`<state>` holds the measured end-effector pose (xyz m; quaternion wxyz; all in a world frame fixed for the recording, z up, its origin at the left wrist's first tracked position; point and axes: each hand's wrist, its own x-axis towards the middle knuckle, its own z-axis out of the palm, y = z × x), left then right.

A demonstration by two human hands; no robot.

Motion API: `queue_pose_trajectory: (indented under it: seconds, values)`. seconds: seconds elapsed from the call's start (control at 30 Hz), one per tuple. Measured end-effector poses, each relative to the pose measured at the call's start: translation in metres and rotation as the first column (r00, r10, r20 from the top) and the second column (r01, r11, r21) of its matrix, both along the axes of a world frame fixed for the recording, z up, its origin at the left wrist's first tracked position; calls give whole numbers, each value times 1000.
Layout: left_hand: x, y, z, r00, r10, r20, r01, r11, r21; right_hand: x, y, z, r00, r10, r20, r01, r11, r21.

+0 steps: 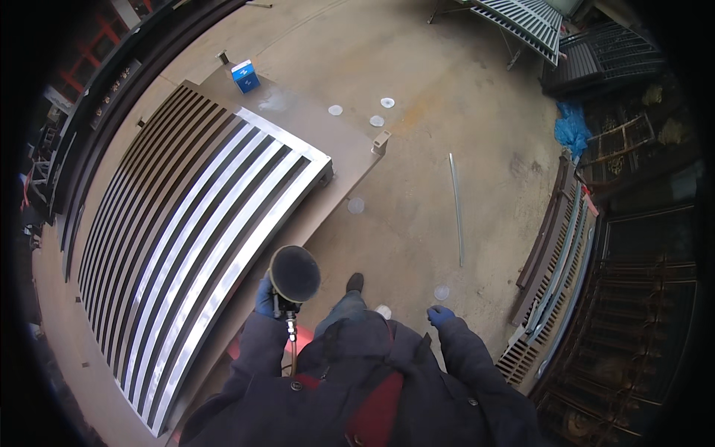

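Observation:
My left hand (264,296), in a blue glove, grips an air sander (286,305). The sander's round black pad (296,273) faces up, and a metal fitting joins its hose (293,339). Beside it lies a large slatted metal panel (223,186), with bright bare slats on the near side and brown ones farther left. The pad is held off the panel, just right of its edge. Out to the right, my right hand (441,316), also blue-gloved, is closed; whatever it may hold is hidden. A pale disc (442,292) shows just beyond it.
Under the panel is a brown table (339,179) with a blue box (245,76) at its far end. Pale discs (377,121) and a thin metal strip (456,208) lie on the floor. Slatted panels (551,261) and a blue plastic bag (572,130) stand right.

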<state>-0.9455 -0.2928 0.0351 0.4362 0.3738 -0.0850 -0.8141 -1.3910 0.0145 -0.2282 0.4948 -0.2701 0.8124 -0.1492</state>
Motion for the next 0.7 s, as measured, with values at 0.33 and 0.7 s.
queue_pose_trajectory:
  seconds: [0.33, 0.7]
  values:
    - [-170, -127, 8, 961, -240, -138, 265, 943, 204, -153, -14, 31, 771, -627, 111, 613, 778, 138]
    - [-298, -269, 14, 992, -100, -80, 113, 977, 179, -206, -273, 16, 975, -88, 203, 62, 989, 133]
